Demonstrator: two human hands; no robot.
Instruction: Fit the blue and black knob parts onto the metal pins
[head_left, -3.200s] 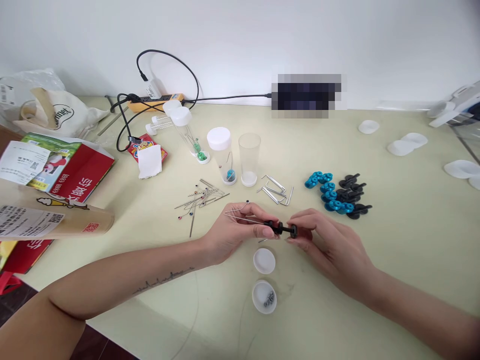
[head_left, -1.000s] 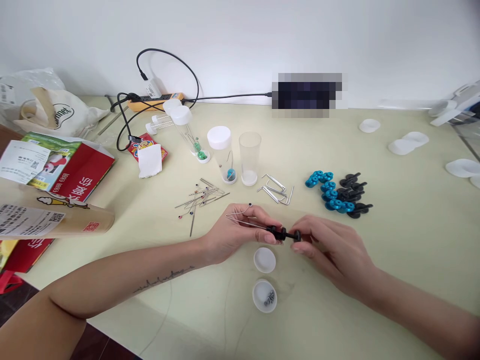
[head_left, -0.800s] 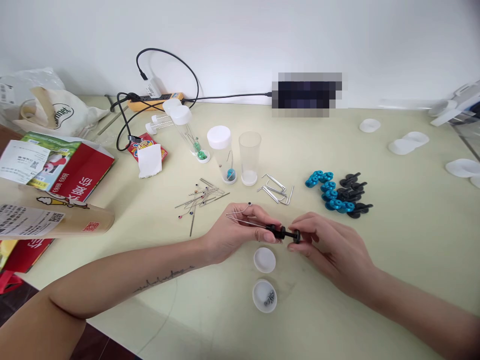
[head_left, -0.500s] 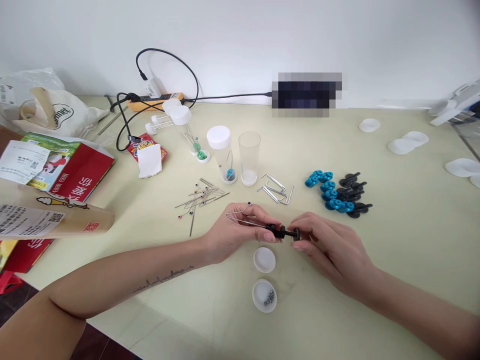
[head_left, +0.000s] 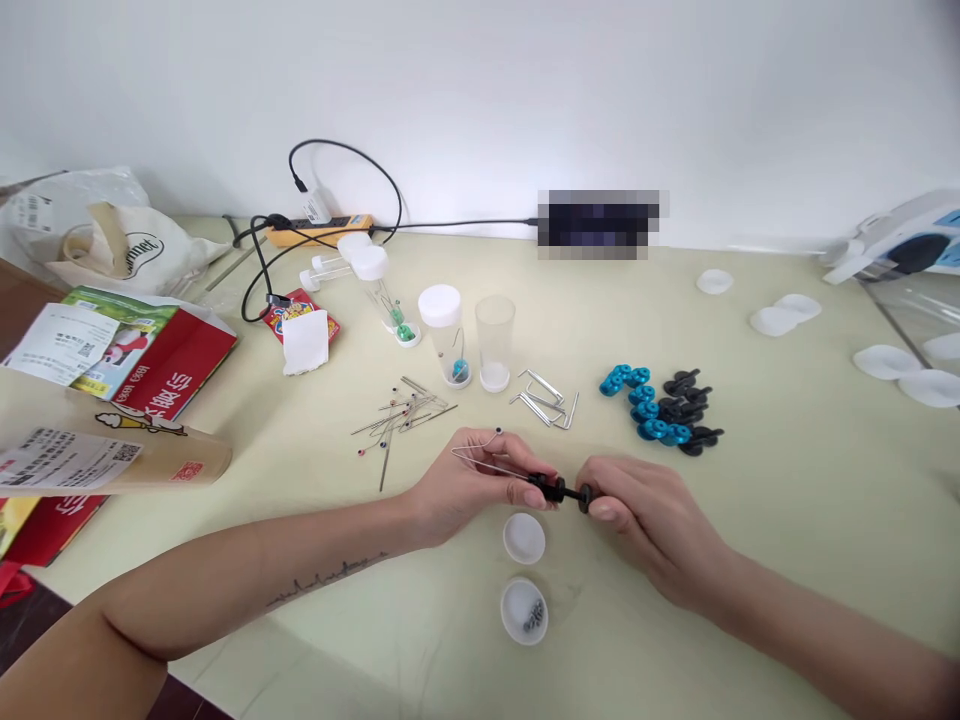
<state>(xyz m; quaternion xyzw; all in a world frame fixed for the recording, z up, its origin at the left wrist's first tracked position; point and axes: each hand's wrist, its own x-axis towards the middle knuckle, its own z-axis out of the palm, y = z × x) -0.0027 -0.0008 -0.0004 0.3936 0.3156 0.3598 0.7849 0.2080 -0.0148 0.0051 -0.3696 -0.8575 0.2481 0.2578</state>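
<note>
A small black spool-shaped part [head_left: 564,490] is being held just above the table [head_left: 787,480], near its front edge, between the two hands. Its left end is being pinched by the thumb and fingertips of the left hand [head_left: 469,485], which are closed on it; a thin bent wire [head_left: 480,455] is also being gripped in that hand and is sticking out to the left over the knuckles. The right end of the part is being pinched by the thumb and forefinger of the right hand [head_left: 649,515], the remaining fingers being curled loosely under the palm.

Just below the part, two white caps are lying on the table: an empty one [head_left: 523,537] and, nearer the front edge, one [head_left: 523,609] in which a few small dark pieces are being kept. Behind the left hand a scatter of pins [head_left: 401,415] is lying, and beside it a few bent metal clips [head_left: 545,398]. Further back, a capped clear tube [head_left: 444,333] and an open clear tube [head_left: 495,340] are standing side by side. To the right, blue parts [head_left: 637,400] and black parts [head_left: 688,410] are lying heaped together.
</note>
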